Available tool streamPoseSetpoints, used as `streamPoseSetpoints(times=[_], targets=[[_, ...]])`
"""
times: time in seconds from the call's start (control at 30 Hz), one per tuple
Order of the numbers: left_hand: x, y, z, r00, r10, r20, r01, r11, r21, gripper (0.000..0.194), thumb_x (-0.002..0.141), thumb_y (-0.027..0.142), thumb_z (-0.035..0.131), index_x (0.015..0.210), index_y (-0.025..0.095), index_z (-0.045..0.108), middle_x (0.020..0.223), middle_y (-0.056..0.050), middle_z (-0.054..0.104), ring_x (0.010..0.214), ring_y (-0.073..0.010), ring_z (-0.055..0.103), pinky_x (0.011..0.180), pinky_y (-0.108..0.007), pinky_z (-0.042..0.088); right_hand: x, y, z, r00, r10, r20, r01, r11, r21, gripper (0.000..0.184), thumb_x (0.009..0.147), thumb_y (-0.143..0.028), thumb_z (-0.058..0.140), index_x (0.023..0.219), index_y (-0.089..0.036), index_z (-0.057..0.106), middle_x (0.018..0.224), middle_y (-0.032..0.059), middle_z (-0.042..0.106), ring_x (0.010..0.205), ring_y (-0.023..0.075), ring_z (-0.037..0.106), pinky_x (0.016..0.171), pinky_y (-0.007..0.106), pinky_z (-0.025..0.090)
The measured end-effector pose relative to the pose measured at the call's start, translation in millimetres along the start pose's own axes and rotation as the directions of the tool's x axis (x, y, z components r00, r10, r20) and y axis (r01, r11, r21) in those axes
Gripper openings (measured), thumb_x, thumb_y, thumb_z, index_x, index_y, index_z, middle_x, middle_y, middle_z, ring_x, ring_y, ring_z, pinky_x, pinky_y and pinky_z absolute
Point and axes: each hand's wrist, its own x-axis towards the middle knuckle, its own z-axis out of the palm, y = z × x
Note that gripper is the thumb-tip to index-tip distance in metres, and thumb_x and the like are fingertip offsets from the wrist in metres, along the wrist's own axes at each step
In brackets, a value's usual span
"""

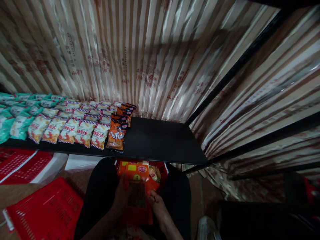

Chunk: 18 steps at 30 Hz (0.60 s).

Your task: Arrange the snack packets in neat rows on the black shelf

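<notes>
My left hand [121, 196] and my right hand [155, 202] grip the two sides of an orange snack packet [136, 190] low in the middle, between my knees. The packet has a clear window showing dark sticks. Under it sits a red basket [162, 170] holding more orange packets. Above, a black shelf [160, 140] carries rows of snack bags: orange bags [116, 135] at the right end of the rows, white-and-red bags [83, 132] in the middle, green bags [15, 123] at the left.
The right half of the black shelf is bare. Red plastic baskets [47, 206] lie on the floor at the lower left, next to a white box [80, 161]. A striped curtain [140, 53] hangs behind the shelf. Black shelf posts [237, 63] run along the right.
</notes>
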Motion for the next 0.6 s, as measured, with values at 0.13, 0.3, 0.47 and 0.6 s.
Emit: streamPoseSetpoints(times=[0.13, 0.3, 0.47, 0.6], targets=[[-2, 10, -1.6, 0.999, -0.039, 0.01, 0.039, 0.997, -0.06, 0.067, 0.069, 0.012, 0.046, 0.135, 0.008, 0.03, 0.138, -0.016, 0.043, 0.121, -0.0213, 0.047, 0.095, -0.029, 0.043, -5, -5, 3, 1.0, 0.01, 0.005, -0.01, 1.0, 0.026, 0.035, 0.065, -0.046, 0.068, 0.087, -0.018, 0.065, 0.078, 0.0041, 0.07, 0.077, 0.0234, 0.066, 0.072, 0.034, 0.048], [-2, 27, -0.8, 0.998, -0.045, 0.054, 0.047, 0.998, -0.044, 0.051, 0.071, 0.021, 0.046, 0.12, 0.009, 0.046, 0.116, -0.013, 0.062, 0.103, -0.021, 0.06, 0.085, -0.028, 0.048, -7, -13, 7, 0.998, -0.013, -0.055, 0.014, 1.0, 0.023, 0.049, 0.065, -0.053, 0.067, 0.099, -0.019, 0.064, 0.091, 0.0062, 0.07, 0.086, 0.0262, 0.065, 0.074, 0.036, 0.049], [1, 40, 5.6, 0.997, 0.014, 0.081, -0.008, 0.998, -0.066, 0.043, 0.07, 0.025, 0.045, 0.111, 0.012, 0.051, 0.106, -0.01, 0.066, 0.097, -0.021, 0.062, 0.083, -0.03, 0.049, -2, -19, 11, 0.99, -0.105, -0.097, 0.109, 0.994, 0.031, 0.057, 0.066, -0.054, 0.068, 0.11, -0.02, 0.06, 0.104, 0.007, 0.068, 0.101, 0.0269, 0.06, 0.085, 0.037, 0.047], [6, 46, 9.5, 0.998, 0.013, 0.054, -0.011, 1.0, -0.029, 0.046, 0.069, 0.027, 0.046, 0.111, 0.009, 0.051, 0.11, -0.014, 0.064, 0.104, -0.0236, 0.06, 0.089, -0.032, 0.046, 4, -21, 10, 0.983, -0.127, -0.13, 0.131, 0.991, 0.021, 0.058, 0.063, -0.057, 0.069, 0.105, -0.017, 0.064, 0.102, 0.0078, 0.069, 0.103, 0.0282, 0.06, 0.088, 0.038, 0.045]])
